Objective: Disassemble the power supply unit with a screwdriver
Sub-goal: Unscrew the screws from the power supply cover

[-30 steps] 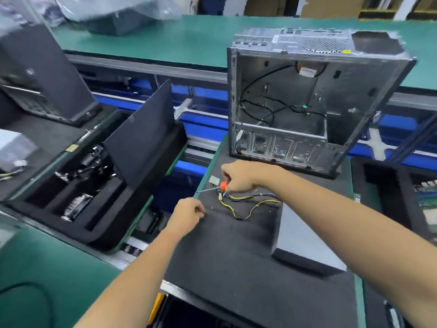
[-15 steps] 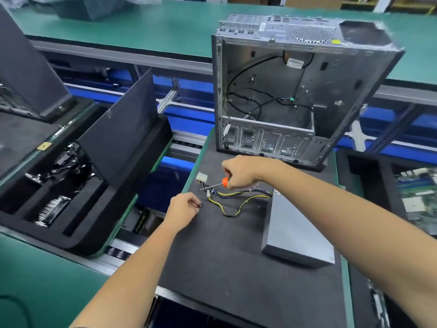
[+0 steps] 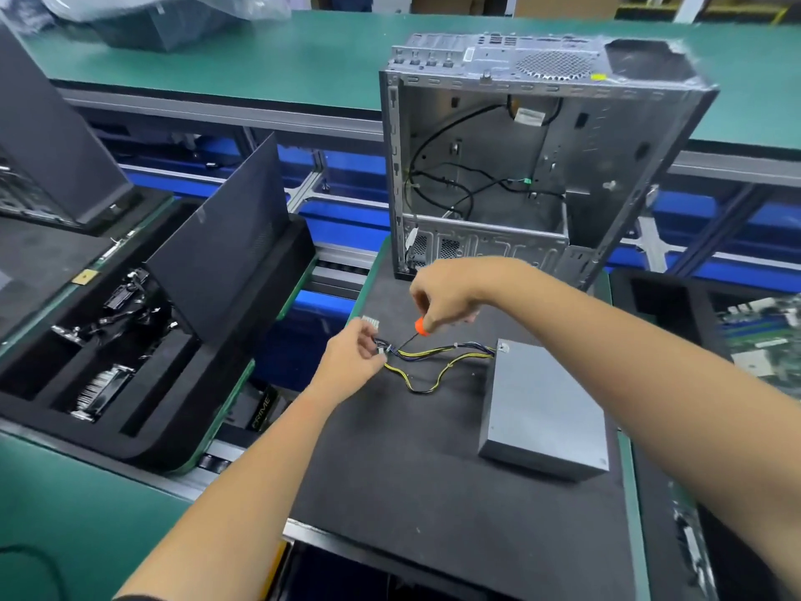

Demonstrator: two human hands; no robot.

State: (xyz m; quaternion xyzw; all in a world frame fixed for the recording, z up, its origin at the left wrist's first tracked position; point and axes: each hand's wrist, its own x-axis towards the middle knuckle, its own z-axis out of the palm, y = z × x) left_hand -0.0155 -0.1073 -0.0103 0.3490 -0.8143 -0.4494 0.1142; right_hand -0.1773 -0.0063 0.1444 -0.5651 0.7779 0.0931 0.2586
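Observation:
A grey metal power supply unit [image 3: 546, 405] lies flat on a black foam mat [image 3: 390, 470]. Its yellow, black and blue cable bundle [image 3: 433, 362] trails left across the mat to white connectors. My left hand [image 3: 351, 362] pinches the connector end of the cables. My right hand [image 3: 446, 292] grips a screwdriver [image 3: 418, 329] with an orange handle; its thin shaft points down-left toward the cables near my left fingers. Most of the handle is hidden in my fist.
An empty silver computer case [image 3: 542, 167] stands upright behind the mat, loose black wires inside. A black foam tray [image 3: 130, 362] with removed parts and a leaning dark side panel [image 3: 225, 236] sits left. A tray with a circuit board [image 3: 763, 336] is at right.
My left hand has moved up and right to the connector and taken hold of it. My right hand has lifted and tilted the screwdriver tip down toward the cables.

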